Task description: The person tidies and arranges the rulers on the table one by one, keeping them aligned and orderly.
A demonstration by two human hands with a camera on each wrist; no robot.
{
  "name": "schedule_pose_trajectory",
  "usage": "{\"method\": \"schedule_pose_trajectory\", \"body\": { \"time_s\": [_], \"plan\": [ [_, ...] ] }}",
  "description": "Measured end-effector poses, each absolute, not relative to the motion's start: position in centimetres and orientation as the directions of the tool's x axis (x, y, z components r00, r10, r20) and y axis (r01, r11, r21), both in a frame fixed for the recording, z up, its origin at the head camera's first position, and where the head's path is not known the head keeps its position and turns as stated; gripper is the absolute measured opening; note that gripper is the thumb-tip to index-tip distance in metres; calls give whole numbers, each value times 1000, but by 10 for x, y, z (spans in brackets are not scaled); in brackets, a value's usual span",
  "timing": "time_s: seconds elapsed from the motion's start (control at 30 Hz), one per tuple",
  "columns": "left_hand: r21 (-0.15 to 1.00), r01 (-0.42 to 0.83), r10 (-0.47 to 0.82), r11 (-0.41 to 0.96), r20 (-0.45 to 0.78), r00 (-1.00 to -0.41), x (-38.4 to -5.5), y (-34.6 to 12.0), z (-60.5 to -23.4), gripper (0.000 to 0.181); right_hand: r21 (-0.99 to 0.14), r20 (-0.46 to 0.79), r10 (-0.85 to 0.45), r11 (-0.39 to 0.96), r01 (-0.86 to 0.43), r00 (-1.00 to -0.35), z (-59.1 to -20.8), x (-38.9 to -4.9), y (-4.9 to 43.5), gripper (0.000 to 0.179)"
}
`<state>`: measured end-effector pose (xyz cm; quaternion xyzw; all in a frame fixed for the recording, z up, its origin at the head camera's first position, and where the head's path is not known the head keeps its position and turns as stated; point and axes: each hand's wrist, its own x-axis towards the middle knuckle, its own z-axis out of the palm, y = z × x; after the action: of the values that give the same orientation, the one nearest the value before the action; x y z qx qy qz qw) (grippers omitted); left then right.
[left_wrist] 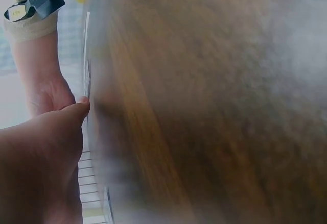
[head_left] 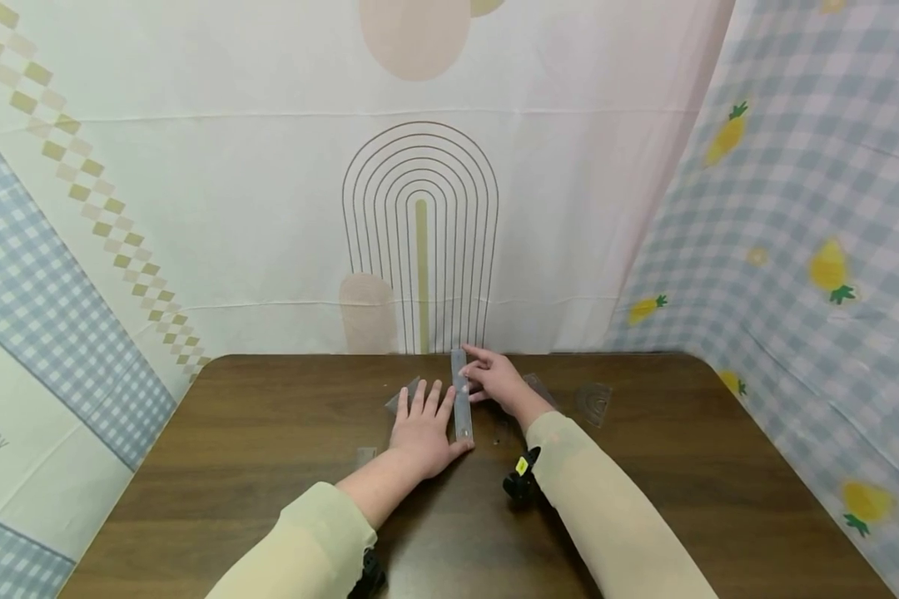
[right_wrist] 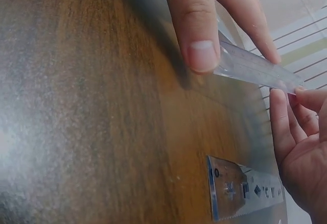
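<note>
Fingers of the right hand (head_left: 498, 384) are pinching a long, narrow, clear greyish plastic ruler (head_left: 461, 412), index stretched out toward its far end, thumb at its right edge. The left hand (head_left: 422, 434) has its fingers fanned out wide and straight just left of the ruler, thumb by its near end. The ruler itself points pretty much straight away from the person, over a dark brown wood-grain counter (head_left: 255, 433); can't tell if it's flat down or a bit lifted.

Going out from the ruler, a clear triangular plastic piece (head_left: 395, 403) pokes out to its left, partly hidden by the spread fingers. Right of the ruler there's a clear angular plastic sheet (head_left: 537, 385) half covered by the wrist, and further right again a clear fan-shaped plastic template (head_left: 593, 403). The right wrist view also has a clear plastic stencil with cut-out shapes (right_wrist: 245, 188) lying apart from the ruler, no idea which piece that is in the head view.

Well to the ruler's right and nearer the person: a pale fabric sleeve (head_left: 607, 507) plus a small black wrist camera with a yellow label (head_left: 520, 476). Past the ruler's far end hangs a white printed cloth (head_left: 270, 208), with a blue-and-white checked cloth (head_left: 779, 333) well off to its right
</note>
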<state>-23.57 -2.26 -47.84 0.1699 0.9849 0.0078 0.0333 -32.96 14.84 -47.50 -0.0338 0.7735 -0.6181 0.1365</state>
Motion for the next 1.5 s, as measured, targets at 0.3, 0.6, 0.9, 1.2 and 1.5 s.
{"method": "schedule_pose_trajectory", "body": {
  "time_s": [0.3,0.6,0.9,1.2,1.5],
  "plan": [
    [37,348,349,937,-55,-935,-232,-29,-474,94,-971,-165,-212,206,121,-963,-473,-322,145,53],
    [37,368,370,929,-53,-927,-224,-35,-472,95,-976,-162,-209,179,125,-964,-474,-313,142,55],
    [45,380,382,924,-43,-923,-215,-42,-468,96,-979,-170,-202,150,141,-964,-473,-304,138,56],
    [53,394,396,917,-33,-917,-205,-48,-466,97,-983,-161,-208,124,138,-965,-476,-294,133,55],
    [42,412,413,910,-23,-911,-199,-56,-468,99,-987,-149,-223,100,130,-963,-478,-282,129,56]
  ]
}}
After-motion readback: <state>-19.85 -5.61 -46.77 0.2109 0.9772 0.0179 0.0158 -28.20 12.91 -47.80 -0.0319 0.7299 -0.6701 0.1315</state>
